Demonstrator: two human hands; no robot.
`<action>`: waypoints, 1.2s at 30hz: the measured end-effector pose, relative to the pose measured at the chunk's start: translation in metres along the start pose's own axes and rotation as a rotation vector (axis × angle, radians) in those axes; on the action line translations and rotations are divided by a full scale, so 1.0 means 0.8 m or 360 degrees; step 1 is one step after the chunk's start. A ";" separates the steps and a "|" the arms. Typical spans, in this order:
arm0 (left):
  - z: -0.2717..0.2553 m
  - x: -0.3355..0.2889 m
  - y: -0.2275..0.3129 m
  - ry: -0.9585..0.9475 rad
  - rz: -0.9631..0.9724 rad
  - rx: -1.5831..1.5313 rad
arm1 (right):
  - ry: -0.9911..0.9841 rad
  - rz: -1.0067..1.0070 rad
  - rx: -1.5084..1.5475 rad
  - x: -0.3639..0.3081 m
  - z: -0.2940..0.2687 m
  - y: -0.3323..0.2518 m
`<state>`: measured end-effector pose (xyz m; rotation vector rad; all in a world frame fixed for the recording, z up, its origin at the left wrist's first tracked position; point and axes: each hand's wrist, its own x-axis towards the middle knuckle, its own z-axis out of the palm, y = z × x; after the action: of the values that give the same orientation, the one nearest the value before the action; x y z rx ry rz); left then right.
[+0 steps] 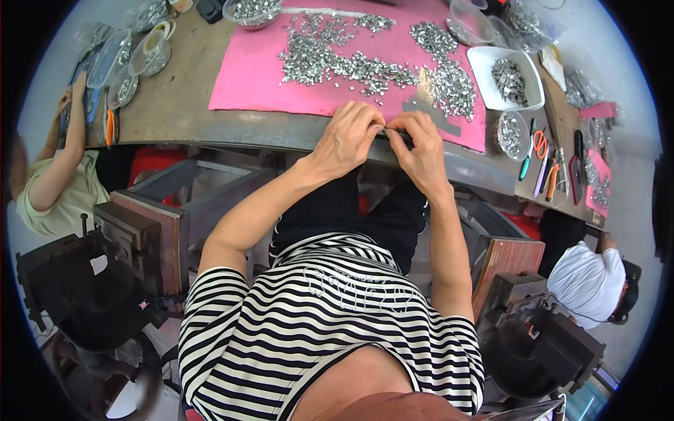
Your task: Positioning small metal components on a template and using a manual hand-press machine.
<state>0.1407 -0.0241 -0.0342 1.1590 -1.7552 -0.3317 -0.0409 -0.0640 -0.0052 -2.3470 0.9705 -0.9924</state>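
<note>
My left hand (348,136) and my right hand (423,146) meet at the table's front edge, fingertips nearly touching. Both are closed, thumbs pressed to the fingers. Whatever sits between the fingertips is too small and too hidden to name. Just beyond them lies a pink textured mat (247,78). Spread over it are many small shiny metal pieces (309,62), with another heap (451,88) on the right. Beside my right hand, a flat grey strip (444,124) rests on the mat's near edge.
To the right stand a white tub (481,76) and a clear bowl (512,135), both with metal pieces, then orange-handled scissors (540,143) and pliers (552,180). At left are clear containers (149,57) and orange-handled pliers (109,128). Co-workers sit on both sides, near black machines (91,288).
</note>
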 end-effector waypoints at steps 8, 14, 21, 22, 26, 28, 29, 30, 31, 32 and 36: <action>-0.008 0.000 0.011 -0.0040 0.0162 0.0315 | 0.0088 0.0030 0.0139 0.005 0.003 0.004; -0.011 -0.012 -0.004 0.0116 0.0355 0.0575 | 0.0071 0.0102 0.0037 0.039 0.017 0.011; -0.039 0.023 -0.043 0.0128 0.0065 0.0472 | -0.0054 -0.0028 -0.0409 0.064 0.037 0.021; -0.040 0.032 -0.049 0.0036 0.0147 0.0514 | -0.0022 -0.0063 -0.0406 0.063 0.038 0.024; -0.042 0.048 -0.060 -0.0145 0.0214 0.0591 | -0.0050 -0.0035 -0.0230 0.060 0.023 0.019; -0.041 0.051 -0.063 -0.0201 0.0209 0.0626 | -0.0098 0.0171 -0.0065 0.052 0.007 0.009; -0.040 0.051 -0.063 -0.0199 0.0205 0.0625 | -0.0143 0.0369 0.0105 0.045 0.000 0.005; -0.040 0.051 -0.063 -0.0187 0.0189 0.0614 | -0.0171 0.0385 0.0159 0.036 -0.005 0.004; -0.040 0.050 -0.063 -0.0175 0.0171 0.0605 | -0.0178 0.0383 0.0160 0.029 -0.008 0.002; -0.039 0.051 -0.063 -0.0178 0.0170 0.0597 | -0.0161 0.0345 0.0147 0.022 -0.012 0.000; -0.041 0.059 -0.060 -0.0306 0.0088 0.0539 | -0.0067 0.0140 0.0186 0.006 -0.008 0.004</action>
<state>0.1909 -0.0786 -0.0223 1.3483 -2.0646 -0.1165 -0.0448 -0.0702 -0.0010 -2.2012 0.9640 -0.9364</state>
